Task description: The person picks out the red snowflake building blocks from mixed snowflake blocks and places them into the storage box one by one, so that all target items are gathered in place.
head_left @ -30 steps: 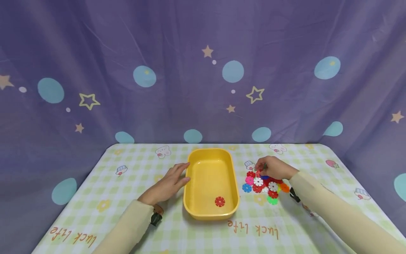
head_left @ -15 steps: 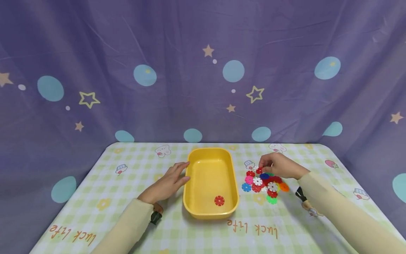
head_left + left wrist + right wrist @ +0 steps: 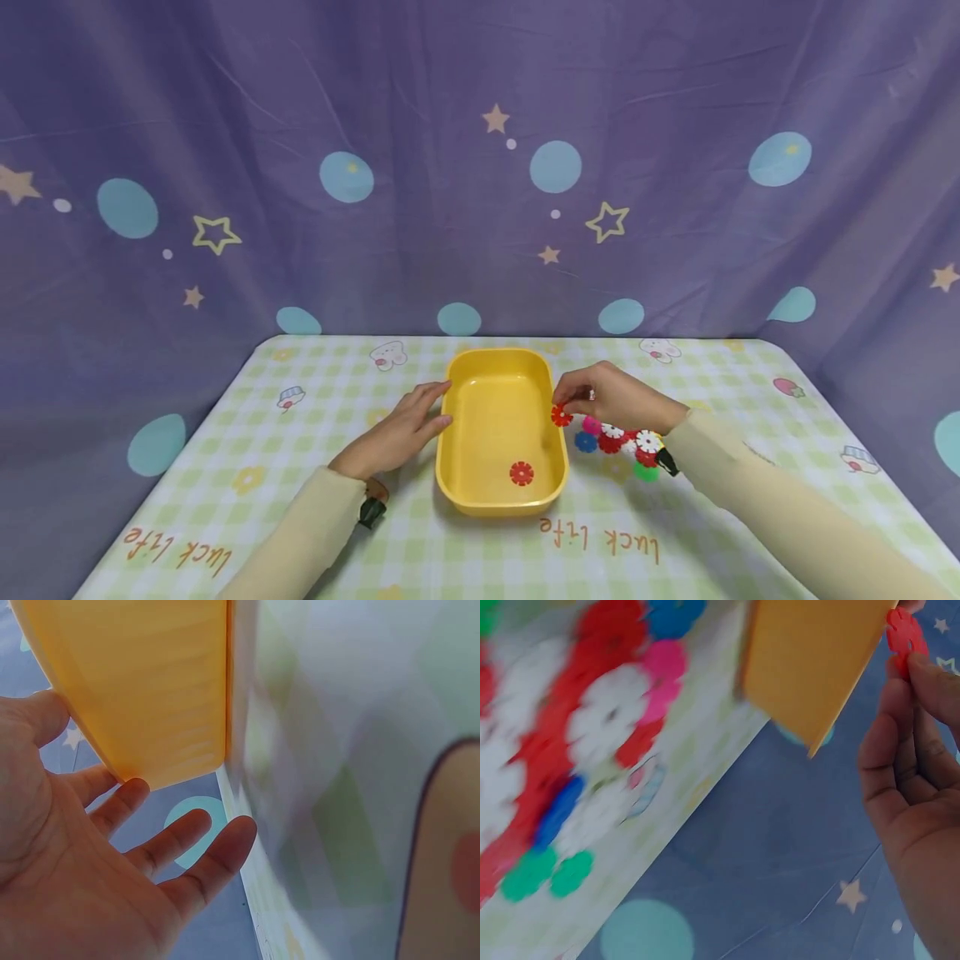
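A: Right hand (image 3: 618,398), state?
B: Clamped on one red disc (image 3: 562,415). Right wrist view shows thumb and forefinger pinching it near the edge; the other fingers are bent in behind and carry nothing visible.

A: Position of that disc?
B: At the right-hand rim of the yellow tray (image 3: 495,425), about midway along that side. Head view has it overlapping the rim; whether it touches, I cannot tell.

A: Left hand (image 3: 393,437)?
B: Fingers apart and nearly straight, gripping nothing. Thumb and foremost fingertips meet the tray's left rim. In the left wrist view, the remaining fingers fan out free, palm visible.

A: Tray contents?
B: One second red disc (image 3: 521,473), lying flat on the floor of the tray, toward the person's end and right of centre.

A: Other pieces?
B: A pile of discs (image 3: 611,442) on the checked tabletop (image 3: 262,450), right of the tray and partly hidden by the right hand and wrist. Notched rims; red, white, pink, blue and green noted. Blurred in the right wrist view, so no count.

A: Background?
B: Purple curtain (image 3: 420,125), printed with stars and balloons.
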Demonstrator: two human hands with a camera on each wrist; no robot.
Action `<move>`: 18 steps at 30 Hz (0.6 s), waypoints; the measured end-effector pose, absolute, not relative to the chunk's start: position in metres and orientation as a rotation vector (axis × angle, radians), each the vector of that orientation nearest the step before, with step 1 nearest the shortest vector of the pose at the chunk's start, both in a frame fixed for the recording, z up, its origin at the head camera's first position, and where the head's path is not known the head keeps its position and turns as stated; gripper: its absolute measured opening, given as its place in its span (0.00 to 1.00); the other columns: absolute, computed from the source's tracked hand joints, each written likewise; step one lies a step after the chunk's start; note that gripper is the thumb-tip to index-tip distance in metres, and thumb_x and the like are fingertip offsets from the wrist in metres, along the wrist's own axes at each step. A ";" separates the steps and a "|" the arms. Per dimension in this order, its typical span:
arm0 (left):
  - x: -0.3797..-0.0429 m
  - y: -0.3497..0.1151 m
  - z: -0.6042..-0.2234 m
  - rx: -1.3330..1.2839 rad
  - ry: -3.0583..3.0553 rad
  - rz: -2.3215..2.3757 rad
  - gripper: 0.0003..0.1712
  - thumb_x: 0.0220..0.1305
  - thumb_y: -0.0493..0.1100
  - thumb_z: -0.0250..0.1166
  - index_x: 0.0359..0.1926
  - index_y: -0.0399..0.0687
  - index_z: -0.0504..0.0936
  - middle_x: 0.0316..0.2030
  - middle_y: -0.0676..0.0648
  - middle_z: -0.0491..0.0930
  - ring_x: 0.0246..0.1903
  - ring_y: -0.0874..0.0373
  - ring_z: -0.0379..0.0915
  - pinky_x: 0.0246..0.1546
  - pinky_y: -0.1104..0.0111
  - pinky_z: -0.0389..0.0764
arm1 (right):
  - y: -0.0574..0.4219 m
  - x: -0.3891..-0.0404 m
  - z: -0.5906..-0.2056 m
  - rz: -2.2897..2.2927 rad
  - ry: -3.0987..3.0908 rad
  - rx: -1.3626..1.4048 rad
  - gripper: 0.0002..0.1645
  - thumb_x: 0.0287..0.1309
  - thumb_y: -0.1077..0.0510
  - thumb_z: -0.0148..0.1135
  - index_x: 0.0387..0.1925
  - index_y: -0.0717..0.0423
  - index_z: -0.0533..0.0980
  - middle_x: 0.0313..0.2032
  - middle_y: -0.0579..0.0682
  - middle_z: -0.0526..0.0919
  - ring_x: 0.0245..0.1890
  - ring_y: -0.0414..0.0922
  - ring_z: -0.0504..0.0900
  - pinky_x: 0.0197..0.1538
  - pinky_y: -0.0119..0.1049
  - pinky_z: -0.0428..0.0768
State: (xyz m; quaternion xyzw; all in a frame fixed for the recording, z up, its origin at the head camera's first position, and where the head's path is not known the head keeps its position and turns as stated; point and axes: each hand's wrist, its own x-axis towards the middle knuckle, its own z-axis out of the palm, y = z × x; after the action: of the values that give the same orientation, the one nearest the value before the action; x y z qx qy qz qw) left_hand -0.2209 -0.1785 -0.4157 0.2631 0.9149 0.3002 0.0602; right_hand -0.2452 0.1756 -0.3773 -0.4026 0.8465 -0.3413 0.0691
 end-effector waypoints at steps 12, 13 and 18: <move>-0.219 -0.178 -0.415 0.808 2.756 0.924 0.35 0.73 0.58 0.46 0.74 0.51 0.51 0.70 0.51 0.51 0.69 0.53 0.44 0.63 0.52 0.56 | 0.121 -0.246 -0.387 -0.818 2.534 -1.303 0.07 0.52 0.65 0.69 0.30 0.50 0.81 0.28 0.41 0.82 0.29 0.35 0.78 0.37 0.29 0.78; -0.219 -0.179 -0.415 0.810 2.755 0.924 0.35 0.73 0.58 0.46 0.74 0.51 0.51 0.70 0.50 0.51 0.69 0.53 0.44 0.63 0.52 0.56 | 0.117 -0.247 -0.389 -0.784 2.540 -1.293 0.08 0.51 0.66 0.69 0.29 0.49 0.81 0.27 0.39 0.82 0.28 0.35 0.77 0.37 0.29 0.77; -0.219 -0.179 -0.414 0.813 2.755 0.919 0.36 0.72 0.59 0.45 0.74 0.51 0.50 0.70 0.50 0.51 0.69 0.53 0.44 0.63 0.52 0.56 | 0.102 -0.248 -0.397 -0.656 2.580 -1.270 0.09 0.49 0.67 0.71 0.26 0.48 0.81 0.23 0.37 0.79 0.25 0.34 0.74 0.34 0.27 0.76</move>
State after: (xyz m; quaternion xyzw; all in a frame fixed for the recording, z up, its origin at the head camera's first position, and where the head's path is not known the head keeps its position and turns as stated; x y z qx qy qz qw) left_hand -0.2190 -0.1795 -0.4140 0.2690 0.9117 0.3041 0.0627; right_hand -0.2483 0.1023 -0.3972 -0.4285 0.8708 -0.2212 0.0960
